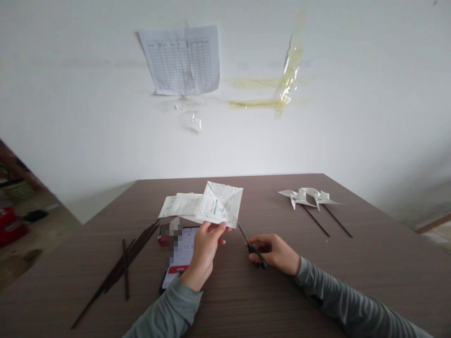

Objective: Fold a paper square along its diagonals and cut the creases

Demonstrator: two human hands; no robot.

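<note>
My left hand pinches the lower edge of a printed paper square, holding it up above the table. Diagonal crease or cut lines run in from its corners. In my right hand is a pair of scissors with black handles. The blades meet the square's lower right corner; whether they cut into it is too small to tell. Behind and left of the square lie more printed paper sheets. Two paper pinwheels on dark sticks rest at the table's right.
A bundle of dark sticks lies on the left of the brown table. Near my left wrist are a phone with a lit screen and a small red box. A printed sheet and yellowish tape hang on the wall behind.
</note>
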